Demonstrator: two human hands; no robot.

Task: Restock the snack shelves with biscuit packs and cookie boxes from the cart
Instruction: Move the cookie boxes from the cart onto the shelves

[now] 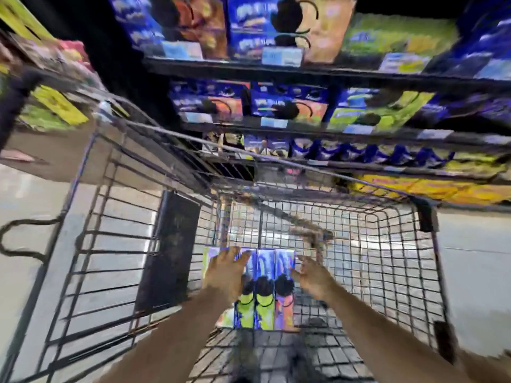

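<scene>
cart (387, 258) at 6 o'clock, shelves (304, 71) behind it from 12 to 3 o'clock. boxes (264, 272) side by side in the cart, left hand (225, 272) at their 9, right hand (312, 275) at their 3

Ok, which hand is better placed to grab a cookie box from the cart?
Probably the left hand: its fingers lie spread over the cookie boxes in the cart. The right hand is open beside the row's right edge.

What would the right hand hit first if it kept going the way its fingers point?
Probably the rightmost cookie box in the cart; the right hand is open just beside it, though blur hides the gap.
</scene>
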